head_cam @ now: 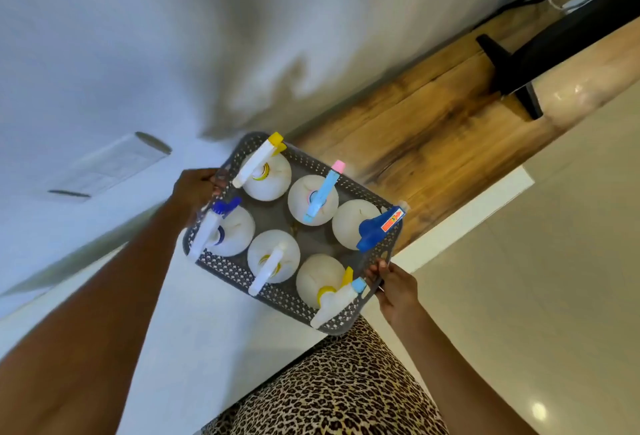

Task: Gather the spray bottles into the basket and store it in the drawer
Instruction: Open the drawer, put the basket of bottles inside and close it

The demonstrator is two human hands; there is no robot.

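The basket [277,291], grey perforated plastic with rounded corners, holds six round white bottles [273,256] upright in two rows of three. Their trigger heads are white, pale blue and dark blue, with yellow, pink and blue nozzles. The left hand [195,192] grips the rim at ten o'clock; the right hand [394,284] grips it at four o'clock. The basket is held over a white counter [194,348], with a wood-grain surface [415,143] at two o'clock and a leopard-print garment [332,386] at six.
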